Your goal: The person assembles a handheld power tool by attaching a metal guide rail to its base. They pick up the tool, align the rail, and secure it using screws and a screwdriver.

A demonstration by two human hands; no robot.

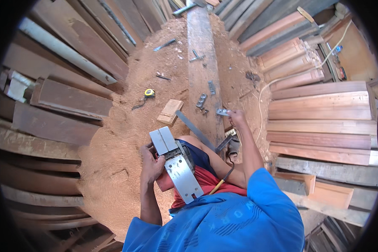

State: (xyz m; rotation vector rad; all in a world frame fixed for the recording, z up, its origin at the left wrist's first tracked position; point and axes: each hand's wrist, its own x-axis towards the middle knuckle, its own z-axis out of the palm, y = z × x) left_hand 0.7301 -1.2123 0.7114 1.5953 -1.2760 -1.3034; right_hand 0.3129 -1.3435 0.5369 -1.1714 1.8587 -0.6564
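Holding: an electric planer (177, 161) is kept upside down on the lap, sole plate up, steadied by the left hand (152, 166), which is closed around its near side.
Reaching: the right hand (236, 117) is stretched out to the long plank (202, 63); a small metal part (221, 111) is pinched in its fingers at the plank's edge.
Progress: judged as mid-way through work on the planer; small metal pieces (201, 101) are laid out on the plank, so parts seem to be off the tool. Refitting looks still to be done.
Planer look: two flat grey sole plates, a gap between them where the cutter sits; reddish body underneath, dark cord trailing to the right. Blade state cannot be told.
Nearby: a steel ruler (194, 129) lies slanted just beyond the knee, a yellow tape measure (149, 92) and a small wood block (170, 111) rest on the sawdust floor (113, 159).
Surroundings: boards (323, 122) are stacked at right, darker planks at left.
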